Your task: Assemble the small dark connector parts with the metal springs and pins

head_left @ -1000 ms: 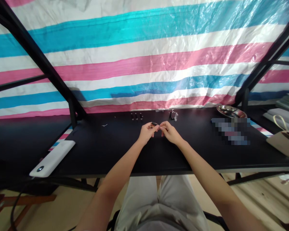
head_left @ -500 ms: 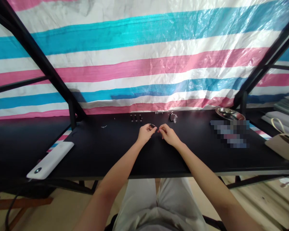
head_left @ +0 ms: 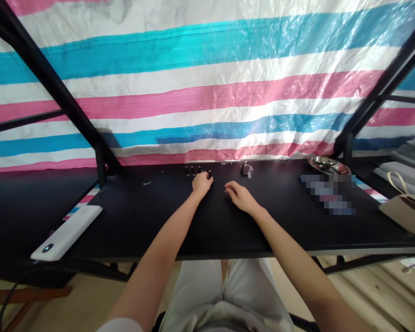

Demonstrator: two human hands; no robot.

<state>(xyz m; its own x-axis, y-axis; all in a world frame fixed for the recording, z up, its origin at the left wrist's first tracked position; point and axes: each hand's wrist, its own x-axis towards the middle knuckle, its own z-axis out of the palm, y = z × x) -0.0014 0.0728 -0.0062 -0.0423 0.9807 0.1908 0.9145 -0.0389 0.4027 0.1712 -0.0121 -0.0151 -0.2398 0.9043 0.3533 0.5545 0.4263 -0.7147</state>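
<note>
My left hand is closed, its fingertips on a small dark piece with a pale end, right at the table surface. Just left of that piece, several similar small black pieces stand in a row, partly behind my left fingers. My right hand rests over the table to the right, fingers loosely bent and a little apart, with nothing visible in them. Beyond it lie a small black and clear item with thin wire and a line of tiny silvery bits, too small to name.
A round metal dish stands at the back right, near a blurred patch. A white power-bank-like device lies at the left edge; a beige pouch sits far right. Black frame posts rise beside a striped sheet.
My left hand has moved left and away from my right hand, bringing the small dark piece down beside the row. My right hand has stayed nearly in place, its fingers slightly looser.
</note>
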